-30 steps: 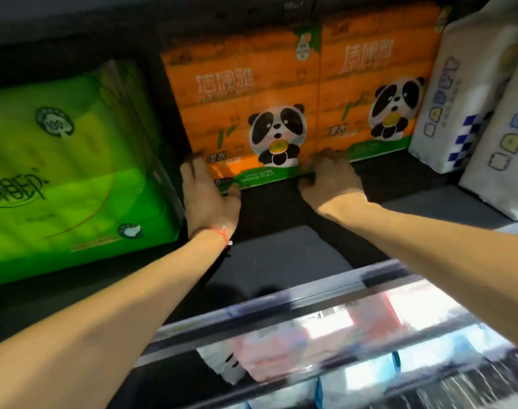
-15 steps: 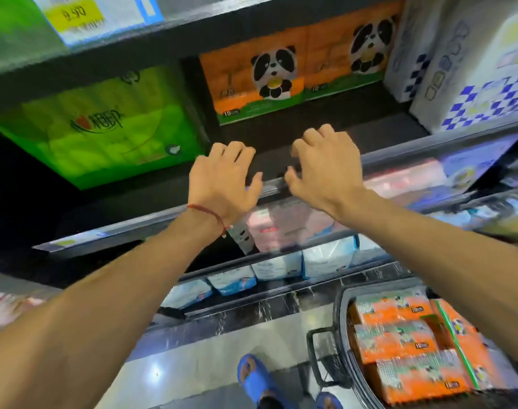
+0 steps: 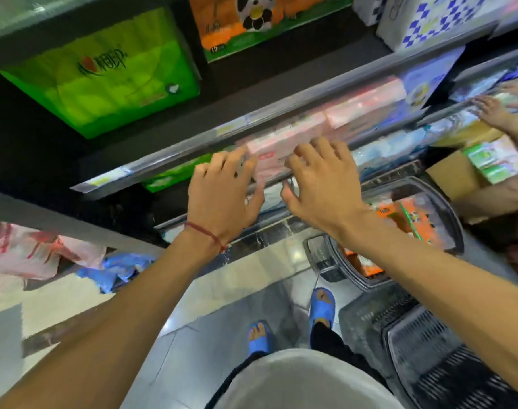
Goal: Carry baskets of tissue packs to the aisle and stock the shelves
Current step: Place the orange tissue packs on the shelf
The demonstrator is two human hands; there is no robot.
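On the dark metal shelf (image 3: 296, 64) the orange panda-printed tissue pack (image 3: 222, 28) is left, the black plastic basket (image 3: 457, 228) is seen on the floor (image 3: 251, 278), and the left hand (image 3: 225, 196) and right hand (image 3: 319, 184), empty and spread, have been lowered.

A red string bracelet (image 3: 206, 234) sits just behind my left hand (image 3: 225, 190); I wear a pale shirt (image 3: 305, 382), black trousers (image 3: 331, 345), blue sandals (image 3: 322, 304).

tissue packs (image 3: 110, 75): glossy plastic | floor (image 3: 251, 278): glossy tile | basket (image 3: 446, 343): matt plastic

Glossy tiled floor (image 3: 216, 293), dark shelving (image 3: 281, 72)
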